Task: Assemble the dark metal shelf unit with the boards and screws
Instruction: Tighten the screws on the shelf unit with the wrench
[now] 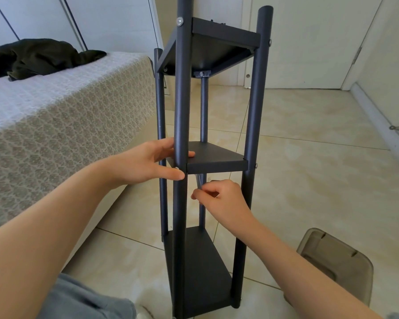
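Left hand grips post; right hand curled below board

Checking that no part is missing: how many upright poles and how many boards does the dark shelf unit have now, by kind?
Upright poles: 4
Boards: 3
Total: 7

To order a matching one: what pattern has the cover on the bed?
The bed cover has a beige-and-white lattice pattern; head view shows it.
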The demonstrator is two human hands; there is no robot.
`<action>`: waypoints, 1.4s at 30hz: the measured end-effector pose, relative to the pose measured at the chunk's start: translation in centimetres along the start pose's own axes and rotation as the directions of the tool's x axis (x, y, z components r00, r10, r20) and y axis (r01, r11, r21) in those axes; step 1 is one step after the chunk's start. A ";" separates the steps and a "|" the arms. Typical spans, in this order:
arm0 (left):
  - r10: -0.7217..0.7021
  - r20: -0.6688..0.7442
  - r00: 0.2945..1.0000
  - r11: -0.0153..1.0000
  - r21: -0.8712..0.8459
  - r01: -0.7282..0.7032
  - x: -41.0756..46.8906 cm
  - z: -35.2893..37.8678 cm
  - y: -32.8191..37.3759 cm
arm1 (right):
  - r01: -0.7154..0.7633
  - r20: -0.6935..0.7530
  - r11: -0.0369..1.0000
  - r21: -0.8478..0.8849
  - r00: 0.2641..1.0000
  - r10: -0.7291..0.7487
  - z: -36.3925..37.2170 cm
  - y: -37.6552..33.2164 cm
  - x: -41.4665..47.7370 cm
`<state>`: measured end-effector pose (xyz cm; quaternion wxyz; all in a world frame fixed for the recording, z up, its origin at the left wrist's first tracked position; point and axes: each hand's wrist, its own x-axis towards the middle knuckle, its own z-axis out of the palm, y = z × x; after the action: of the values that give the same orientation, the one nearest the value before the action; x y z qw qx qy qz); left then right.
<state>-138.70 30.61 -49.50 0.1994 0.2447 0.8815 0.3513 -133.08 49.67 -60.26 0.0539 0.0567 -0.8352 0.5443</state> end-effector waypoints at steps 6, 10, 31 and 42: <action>0.012 -0.013 1.000 1.000 0.011 -0.012 0.1 0.0 -0.2 | 0.000 -0.013 1.000 0.017 1.000 0.001 0.1 -0.1 0.0; 0.011 -0.014 1.000 1.000 0.010 -0.011 0.2 0.0 -0.2 | 0.021 -0.009 0.997 0.067 1.000 -0.021 0.2 -0.4 0.0; 0.004 0.024 1.000 1.000 -0.009 -0.004 -0.2 0.0 0.4 | 0.164 -0.173 0.986 -0.007 0.971 -0.163 2.4 0.3 0.4; -0.010 0.037 0.999 1.000 -0.005 0.011 -0.6 -0.3 0.8 | 0.225 -0.327 0.974 -0.009 0.920 -0.216 4.5 1.0 1.3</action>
<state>-138.12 30.59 -48.66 0.2182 0.2461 0.8780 0.3478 -134.68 45.96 -62.78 0.2511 0.0604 -0.7951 0.5487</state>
